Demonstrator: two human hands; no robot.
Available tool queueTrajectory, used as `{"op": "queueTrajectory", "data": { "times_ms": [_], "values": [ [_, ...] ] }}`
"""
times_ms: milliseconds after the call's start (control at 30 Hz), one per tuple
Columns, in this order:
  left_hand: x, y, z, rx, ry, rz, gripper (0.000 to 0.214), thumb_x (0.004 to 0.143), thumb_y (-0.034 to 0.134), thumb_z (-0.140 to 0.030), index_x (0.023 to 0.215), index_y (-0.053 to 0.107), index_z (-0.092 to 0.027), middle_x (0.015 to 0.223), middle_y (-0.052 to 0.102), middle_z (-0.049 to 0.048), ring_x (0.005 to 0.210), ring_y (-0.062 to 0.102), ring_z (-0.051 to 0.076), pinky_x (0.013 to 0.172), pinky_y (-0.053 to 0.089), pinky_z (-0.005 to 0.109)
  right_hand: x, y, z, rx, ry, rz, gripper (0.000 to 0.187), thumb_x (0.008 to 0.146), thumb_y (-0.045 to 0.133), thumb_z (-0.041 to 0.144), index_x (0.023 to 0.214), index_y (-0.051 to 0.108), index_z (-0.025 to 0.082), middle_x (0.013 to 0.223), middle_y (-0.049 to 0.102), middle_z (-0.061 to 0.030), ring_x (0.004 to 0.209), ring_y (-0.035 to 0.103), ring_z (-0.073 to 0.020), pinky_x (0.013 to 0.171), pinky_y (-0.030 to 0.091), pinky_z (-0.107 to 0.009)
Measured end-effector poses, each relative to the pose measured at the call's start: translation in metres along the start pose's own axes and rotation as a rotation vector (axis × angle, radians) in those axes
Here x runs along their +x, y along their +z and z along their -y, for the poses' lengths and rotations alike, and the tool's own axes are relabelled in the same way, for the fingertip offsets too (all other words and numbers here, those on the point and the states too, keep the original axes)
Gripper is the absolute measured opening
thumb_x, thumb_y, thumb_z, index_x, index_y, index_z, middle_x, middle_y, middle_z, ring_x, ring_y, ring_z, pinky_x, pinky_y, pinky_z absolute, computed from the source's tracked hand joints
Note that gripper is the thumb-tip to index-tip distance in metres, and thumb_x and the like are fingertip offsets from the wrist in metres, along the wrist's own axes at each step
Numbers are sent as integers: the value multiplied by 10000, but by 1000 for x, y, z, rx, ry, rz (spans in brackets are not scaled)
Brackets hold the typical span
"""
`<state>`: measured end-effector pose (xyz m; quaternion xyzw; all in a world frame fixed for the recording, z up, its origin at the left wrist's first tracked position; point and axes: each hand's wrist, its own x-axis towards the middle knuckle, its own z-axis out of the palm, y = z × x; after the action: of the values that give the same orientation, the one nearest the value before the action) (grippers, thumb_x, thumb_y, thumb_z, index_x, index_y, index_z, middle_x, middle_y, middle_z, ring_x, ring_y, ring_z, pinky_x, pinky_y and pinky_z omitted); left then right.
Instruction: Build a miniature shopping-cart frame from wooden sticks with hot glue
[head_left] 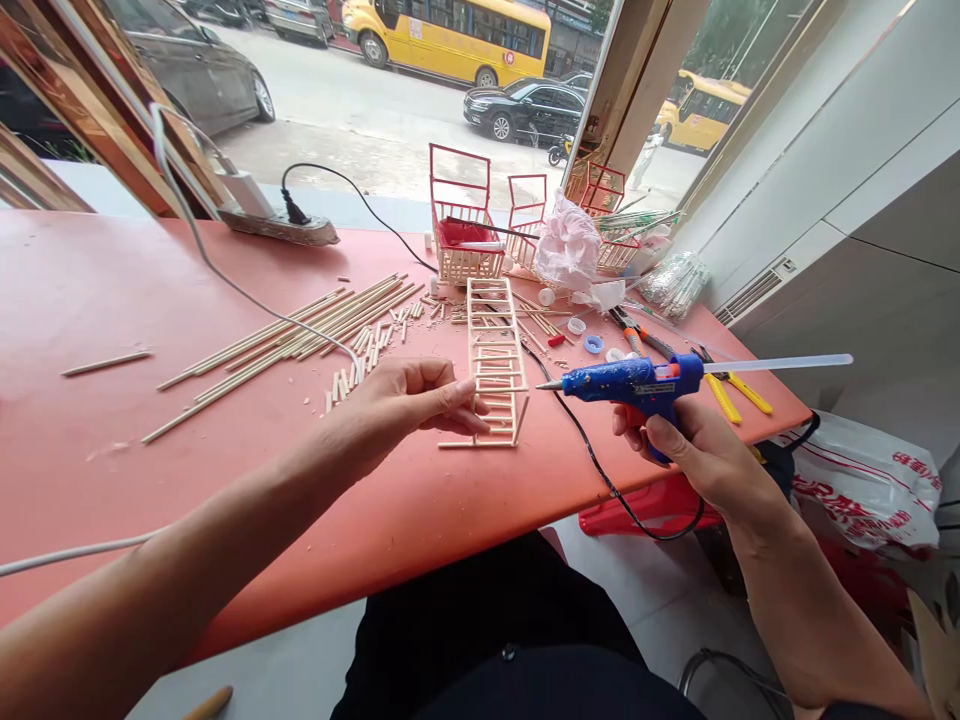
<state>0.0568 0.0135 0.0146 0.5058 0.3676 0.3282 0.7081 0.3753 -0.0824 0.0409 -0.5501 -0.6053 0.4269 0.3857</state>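
Observation:
My right hand [694,440] is wrapped around the handle of a blue hot glue gun [626,380], with a translucent glue stick [780,364] jutting from its back. The gun's metal nozzle points left, close to the end of a short wooden stick [506,389]. That stick is pinched in my left hand [431,395], above a ladder-like frame of thin sticks [491,325] lying on the table. Part of the frame is hidden behind my left fingers. Whether the nozzle touches the stick I cannot tell.
Long wooden sticks [300,335] and several short cut pieces [367,350] lie left on the pink table [300,560]. Behind stand small red-trimmed stick baskets [469,262]. Pliers [641,335], yellow-handled cutters [739,395] and bottle caps [593,344] lie right. The gun's black cord [592,455] hangs over the edge.

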Motion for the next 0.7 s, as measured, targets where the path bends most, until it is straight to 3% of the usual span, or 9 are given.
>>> {"op": "queueTrajectory", "data": {
  "times_ms": [133, 333, 700],
  "values": [
    [-1, 0, -1, 6, 0, 6, 458, 742, 892, -514, 642, 631, -151, 884, 816, 114, 793, 803, 252, 860, 669, 401, 0, 1, -2, -91, -15, -16, 440, 950, 621, 617, 1013, 737, 197, 931, 705, -83, 738, 574, -160, 626, 472, -279],
    [-1, 1, 0, 26, 3, 0, 449, 770, 872, -504, 646, 620, -154, 909, 816, 126, 805, 803, 256, 867, 664, 402, -1, 1, 0, -223, -36, -27, 419, 982, 586, 583, 1007, 739, 194, 929, 701, -88, 746, 578, -173, 644, 471, -293],
    [0, 0, 0, 40, 0, -8, 444, 759, 876, -519, 667, 647, -150, 920, 816, 130, 777, 796, 243, 865, 663, 406, 2, 4, 0, -254, -51, -49, 411, 975, 599, 585, 954, 723, 194, 917, 724, -83, 812, 642, -194, 681, 486, -290]
  ]
}}
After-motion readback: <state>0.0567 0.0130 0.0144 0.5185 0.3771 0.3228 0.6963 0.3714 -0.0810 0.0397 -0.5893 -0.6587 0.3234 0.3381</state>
